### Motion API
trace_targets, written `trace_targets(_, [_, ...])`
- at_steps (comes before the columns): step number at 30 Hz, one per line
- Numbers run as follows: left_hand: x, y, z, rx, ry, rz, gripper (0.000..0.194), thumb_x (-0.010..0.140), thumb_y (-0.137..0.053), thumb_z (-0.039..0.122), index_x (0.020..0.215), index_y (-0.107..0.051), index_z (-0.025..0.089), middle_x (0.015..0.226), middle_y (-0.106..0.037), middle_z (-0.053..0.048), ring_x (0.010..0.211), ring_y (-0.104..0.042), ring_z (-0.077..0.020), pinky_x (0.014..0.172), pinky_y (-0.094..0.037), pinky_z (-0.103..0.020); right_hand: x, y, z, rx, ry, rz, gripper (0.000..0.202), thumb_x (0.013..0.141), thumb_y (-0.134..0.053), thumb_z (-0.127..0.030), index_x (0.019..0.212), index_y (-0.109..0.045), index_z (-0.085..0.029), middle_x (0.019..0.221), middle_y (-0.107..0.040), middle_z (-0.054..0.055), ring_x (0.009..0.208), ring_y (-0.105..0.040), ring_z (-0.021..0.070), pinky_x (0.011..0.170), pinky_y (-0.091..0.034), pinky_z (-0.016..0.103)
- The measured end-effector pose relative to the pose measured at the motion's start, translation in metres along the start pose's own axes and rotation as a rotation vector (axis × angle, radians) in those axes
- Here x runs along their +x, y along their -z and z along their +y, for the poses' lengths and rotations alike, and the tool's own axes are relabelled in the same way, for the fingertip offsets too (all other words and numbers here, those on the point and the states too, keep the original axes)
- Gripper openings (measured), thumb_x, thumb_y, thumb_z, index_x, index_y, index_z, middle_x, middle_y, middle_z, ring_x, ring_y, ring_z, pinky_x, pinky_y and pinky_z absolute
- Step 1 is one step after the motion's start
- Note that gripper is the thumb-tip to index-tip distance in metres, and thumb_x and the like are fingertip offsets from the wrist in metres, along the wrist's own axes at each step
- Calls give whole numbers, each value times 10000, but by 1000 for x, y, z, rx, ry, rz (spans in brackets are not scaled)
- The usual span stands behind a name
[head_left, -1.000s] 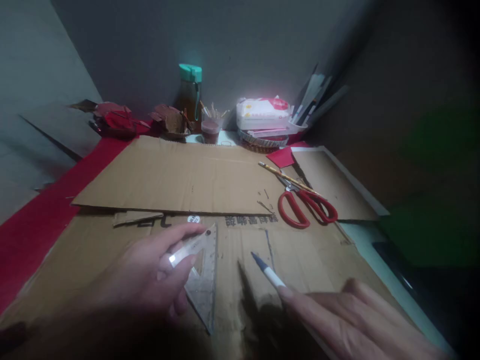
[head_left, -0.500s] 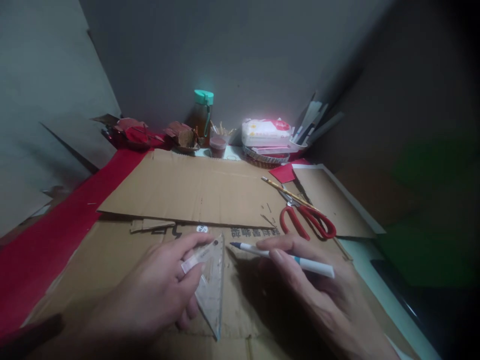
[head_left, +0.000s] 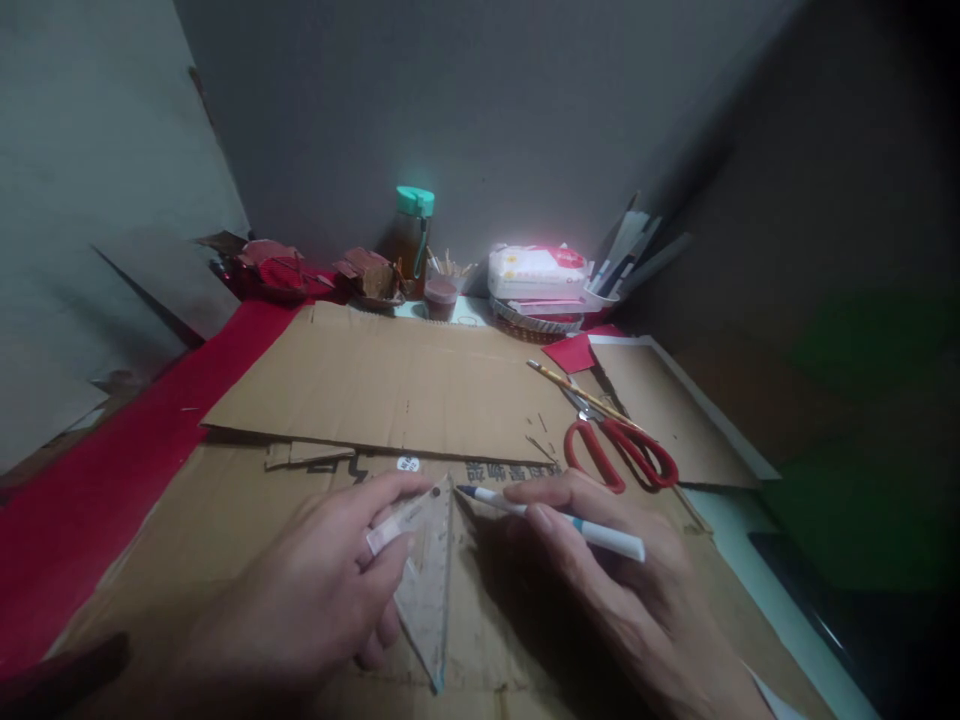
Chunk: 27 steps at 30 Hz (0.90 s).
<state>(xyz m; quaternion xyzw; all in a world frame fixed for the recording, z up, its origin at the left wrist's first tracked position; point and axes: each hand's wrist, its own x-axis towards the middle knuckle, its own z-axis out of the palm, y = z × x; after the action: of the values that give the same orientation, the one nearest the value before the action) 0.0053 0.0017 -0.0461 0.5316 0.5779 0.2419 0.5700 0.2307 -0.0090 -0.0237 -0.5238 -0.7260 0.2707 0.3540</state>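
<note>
Left hand (head_left: 330,590) presses a clear set square (head_left: 426,580) flat on the cardboard sheet (head_left: 225,500) near its front edge; right hand (head_left: 615,590) grips a pen (head_left: 551,515), tip pointing left at the square's upper corner.

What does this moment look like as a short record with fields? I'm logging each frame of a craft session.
left hand: presses a clear triangle ruler flat on the cardboard sheet
right hand: holds a white pen, tip at the ruler's top corner
scissors: red-handled, lying to the right on the cardboard, untouched
pencil: lies by the scissors
bottle: green cap, upright at the back wall
left side: red paper beside the cardboard
</note>
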Motion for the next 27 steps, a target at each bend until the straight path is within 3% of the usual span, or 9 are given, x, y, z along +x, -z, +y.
trace_targets(3, [3,2,-3,17,-13,-27,588,818,-601,528,1328,-499,254,949,-686,-54,515,-603,-163,413,-505,-265,0,0,-1,-5,-1,6,212,1016,-543,-382,993,-721,-269,869,-742,-26,746,-688,116,575,-494,209])
trace_targets(8, [6,4,-4,77,-8,-59,588,835,-570,554,1336,-475,262,821,-671,-16,472,-600,-172,448,-515,-290,2,-2,-3,-17,30,9,208,1013,-544,-358,965,-727,-269,861,-738,-34,759,-685,119,666,-503,234])
trace_targets(12, [3,4,-1,66,-2,-48,599,821,-566,561,1332,-477,263,873,-689,-33,475,-602,-172,452,-509,-298,5,-3,-3,-19,26,0,228,1017,-533,-349,961,-728,-247,839,-723,-23,753,-679,118,641,-489,229])
trace_targets(17, [1,5,3,117,-12,-64,621,838,-525,583,1354,-454,245,582,-620,28,480,-618,-214,480,-502,-298,1,-2,-6,-71,89,27,193,1012,-544,-303,922,-707,-251,816,-723,-51,730,-651,102,603,-456,219])
trace_targets(24, [0,6,5,163,-18,-63,604,862,-500,599,1369,-438,277,572,-629,41,496,-631,-212,511,-498,-300,-14,0,-10,-59,101,-14,189,1016,-527,-247,865,-640,-268,774,-686,-74,718,-648,80,508,-437,173])
trace_targets(27, [0,6,5,172,-19,-51,593,861,-511,588,1368,-446,289,587,-638,43,495,-636,-214,501,-511,-308,-20,0,-12,-79,170,8,168,988,-553,-205,857,-647,-254,718,-672,-67,637,-646,78,469,-432,171])
